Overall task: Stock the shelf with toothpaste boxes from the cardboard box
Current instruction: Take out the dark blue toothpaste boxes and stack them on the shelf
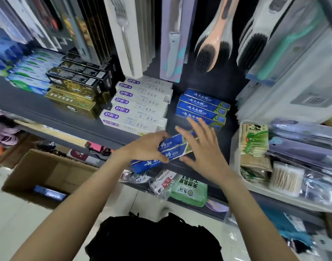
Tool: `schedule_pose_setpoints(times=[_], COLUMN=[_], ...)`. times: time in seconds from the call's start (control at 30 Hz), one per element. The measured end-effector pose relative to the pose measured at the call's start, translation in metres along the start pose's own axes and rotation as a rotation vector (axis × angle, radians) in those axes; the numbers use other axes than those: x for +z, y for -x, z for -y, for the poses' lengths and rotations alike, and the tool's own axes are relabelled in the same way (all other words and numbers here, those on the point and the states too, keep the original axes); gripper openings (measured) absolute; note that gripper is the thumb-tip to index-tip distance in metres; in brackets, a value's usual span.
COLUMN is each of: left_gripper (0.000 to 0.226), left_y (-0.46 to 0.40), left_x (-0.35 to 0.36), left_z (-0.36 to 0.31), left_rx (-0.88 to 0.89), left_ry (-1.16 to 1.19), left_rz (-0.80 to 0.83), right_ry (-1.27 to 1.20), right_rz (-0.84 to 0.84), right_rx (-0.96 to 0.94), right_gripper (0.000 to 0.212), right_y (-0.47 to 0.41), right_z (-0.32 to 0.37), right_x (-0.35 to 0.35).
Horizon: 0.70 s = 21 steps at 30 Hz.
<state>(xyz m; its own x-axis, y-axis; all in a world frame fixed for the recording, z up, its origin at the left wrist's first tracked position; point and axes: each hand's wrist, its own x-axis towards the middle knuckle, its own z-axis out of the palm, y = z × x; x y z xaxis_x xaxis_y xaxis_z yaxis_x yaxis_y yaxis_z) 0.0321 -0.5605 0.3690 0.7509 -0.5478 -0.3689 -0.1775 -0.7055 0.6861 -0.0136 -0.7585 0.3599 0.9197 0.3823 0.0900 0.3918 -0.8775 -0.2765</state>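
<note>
My left hand point(146, 147) grips a bunch of blue toothpaste boxes point(172, 150) just in front of the dark shelf's front edge point(67, 123). My right hand point(201, 147) is spread with straight fingers over the right end of those boxes, just below a stack of matching blue boxes point(203, 108) that lies on the shelf. The open cardboard box point(48, 176) stands on the floor at lower left, with one blue box point(49, 193) lying inside it.
White-and-purple toothpaste boxes point(138, 104), black and gold boxes point(78, 89) and blue-green boxes point(27, 72) fill the shelf to the left. Packaged forks, knives and brushes hang above. A bin point(236, 147) of toothpicks and cotton swabs sits at right. Green packets point(189, 189) lie on the lower shelf.
</note>
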Motion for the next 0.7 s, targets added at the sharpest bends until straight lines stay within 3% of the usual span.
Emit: schedule_pose_setpoints(times=[0.07,0.13,0.2,0.27,0.33,0.47,0.57,0.63,0.7], left_gripper=[0.061,0.058,0.048,0.043,0.051,0.057,0.066,0.066,0.061], left_y=[-0.01,-0.019,-0.027,-0.034,-0.041,-0.039,-0.035,-0.035,-0.029], left_x=[-0.003,-0.004,-0.005,-0.006,-0.005,0.016,0.025,0.022,0.018], left_z=[-0.013,-0.027,-0.029,-0.016,0.012,0.074,0.092,0.093,0.091], left_rx=[0.063,0.078,0.132,0.2,0.111,-0.327,-0.331,-0.296,-0.247], left_ry=[-0.205,-0.39,-0.547,-0.436,-0.364,-0.439,-0.493,-0.453,-0.346], left_rz=[0.138,0.103,-0.236,-0.629,-0.804,-0.587,-0.486,-0.5,-0.593], right_ry=[-0.03,-0.103,-0.069,0.083,0.203,0.306,0.414,0.414,0.331], right_rz=[0.218,0.268,0.172,0.054,0.001,0.08,0.08,0.035,-0.004], right_rx=[-0.003,0.101,0.2,0.248,0.329,0.473,0.591,0.653,0.567], right_gripper=[0.088,0.088,0.078,0.063,0.055,0.05,0.048,0.05,0.052], right_y=[0.005,0.01,0.011,0.003,-0.016,-0.058,-0.07,-0.068,-0.067], right_z=[-0.007,-0.014,-0.027,-0.046,-0.064,-0.085,-0.097,-0.095,-0.075], right_x=[-0.003,-0.007,-0.01,-0.01,-0.004,0.019,0.035,0.042,0.045])
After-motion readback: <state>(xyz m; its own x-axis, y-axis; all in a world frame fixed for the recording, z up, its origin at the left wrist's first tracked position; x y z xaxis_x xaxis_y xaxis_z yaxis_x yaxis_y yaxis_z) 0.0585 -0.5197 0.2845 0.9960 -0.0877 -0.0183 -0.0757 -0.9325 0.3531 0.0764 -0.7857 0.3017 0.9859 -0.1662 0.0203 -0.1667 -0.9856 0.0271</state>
